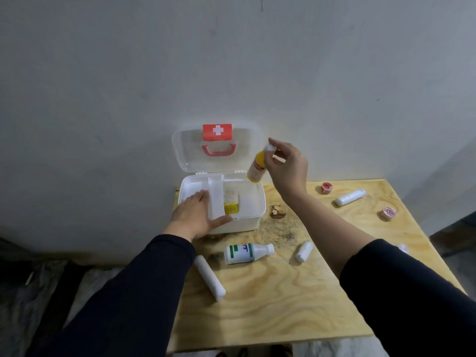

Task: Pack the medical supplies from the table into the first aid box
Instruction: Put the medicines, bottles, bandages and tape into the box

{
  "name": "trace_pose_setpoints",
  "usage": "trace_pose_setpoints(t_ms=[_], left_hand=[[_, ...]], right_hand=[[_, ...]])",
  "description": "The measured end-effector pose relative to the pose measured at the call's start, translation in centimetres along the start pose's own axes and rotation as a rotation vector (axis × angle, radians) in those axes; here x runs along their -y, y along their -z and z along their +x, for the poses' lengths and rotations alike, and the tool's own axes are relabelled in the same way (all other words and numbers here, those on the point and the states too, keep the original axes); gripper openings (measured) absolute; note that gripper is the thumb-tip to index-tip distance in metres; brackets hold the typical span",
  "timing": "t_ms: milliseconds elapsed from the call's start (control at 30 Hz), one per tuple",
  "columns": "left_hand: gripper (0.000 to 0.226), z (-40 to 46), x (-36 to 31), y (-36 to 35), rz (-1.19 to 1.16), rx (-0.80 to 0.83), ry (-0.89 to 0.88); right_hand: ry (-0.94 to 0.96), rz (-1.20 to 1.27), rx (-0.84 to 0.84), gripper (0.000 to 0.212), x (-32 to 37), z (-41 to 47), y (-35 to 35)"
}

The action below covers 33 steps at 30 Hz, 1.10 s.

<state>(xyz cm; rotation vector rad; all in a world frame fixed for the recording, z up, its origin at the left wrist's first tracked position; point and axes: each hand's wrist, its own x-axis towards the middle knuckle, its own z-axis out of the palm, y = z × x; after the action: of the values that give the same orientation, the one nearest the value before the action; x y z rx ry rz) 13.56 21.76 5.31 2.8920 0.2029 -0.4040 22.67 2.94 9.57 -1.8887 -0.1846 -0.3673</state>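
Head view looks down on a pale wooden counter [283,292] pushed against a grey wall, with the white first aid box [247,222] standing open at its back left corner. The box's clear lid [185,150] is upright, carrying a red label with a white cross [218,131] above a red handle [219,150]; no words can be read on it. The left hand [195,215] lies flat on the box's left side, fingers spread and close to straight, thumb along the front rim beside the clear inner tray [215,197]; it clamps nothing. Inside the open right part sits a small yellow carton [231,208] whose print is too small to read. The right hand [288,166] holds an orange bottle [256,167] by its white cap end, fingers pinched on the neck, the bottle tilted in the air over the box's back right corner; its label is blurred. On the counter lie a white bottle [247,253] on its side with a green band and blue lettering that cannot be made out, a long white tube [210,278] near the front left, a short white roll [304,251], another white tube [350,197] far right, and two small round red-pink tubs [327,188] [389,213].
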Motion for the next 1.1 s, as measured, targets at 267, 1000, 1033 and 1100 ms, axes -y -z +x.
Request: trace_pose_setpoints(t_ms=[267, 1000, 1033, 1100], left_hand=[[0.108, 0.2, 0.2, -0.5, -0.012, -0.022, -0.024], [0.107, 0.3, 0.5, -1.9, 0.043, -0.092, -0.026], [0.107, 0.2, 0.5, -2.1, 0.05, -0.1, -0.027], [0.105, 0.1, 0.4, -2.3, 0.065, -0.11, -0.031]], right_hand=[[-0.112, -0.246, 0.267, 0.032, -3.3, -1.7, -3.6], [-0.297, -0.237, 0.164, 0.024, -5.0, -10.6, 2.6], [-0.325, -0.236, 0.235, 0.025, -5.5, -11.6, 2.7], [-0.334, -0.263, 0.404, 0.031, -6.5, -13.2, 2.9]])
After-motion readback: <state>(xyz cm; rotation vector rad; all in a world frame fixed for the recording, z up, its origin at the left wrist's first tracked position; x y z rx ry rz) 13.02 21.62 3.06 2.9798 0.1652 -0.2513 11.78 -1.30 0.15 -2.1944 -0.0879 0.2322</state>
